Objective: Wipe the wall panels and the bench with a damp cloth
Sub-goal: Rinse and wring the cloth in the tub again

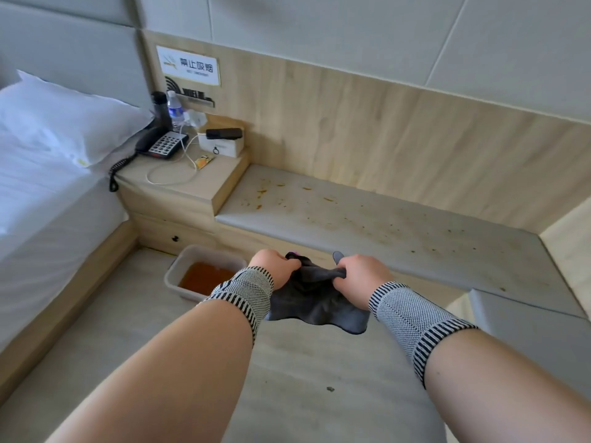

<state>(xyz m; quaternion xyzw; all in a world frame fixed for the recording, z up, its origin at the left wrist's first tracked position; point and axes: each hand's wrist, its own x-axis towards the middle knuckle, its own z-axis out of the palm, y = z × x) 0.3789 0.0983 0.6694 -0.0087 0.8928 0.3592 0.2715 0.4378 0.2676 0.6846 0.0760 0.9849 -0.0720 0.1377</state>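
While both hands' fingers (pixel 289 266) clench the dark cloth (pixel 315 302), seemingly off the bench (pixel 383 231) front edge

A dark grey cloth (pixel 315 298) is gripped at its top edge by both hands, left hand (pixel 275 267) and right hand (pixel 361 278), and it's held up in front of the bench (pixel 383 231). The bench pad is speckled with orange-brown spots. Wood wall panels (pixel 367 123) are seen behind it. A plastic tub (pixel 192 276) of brownish liquid is parked on the floor at the left, just beside the left wrist.
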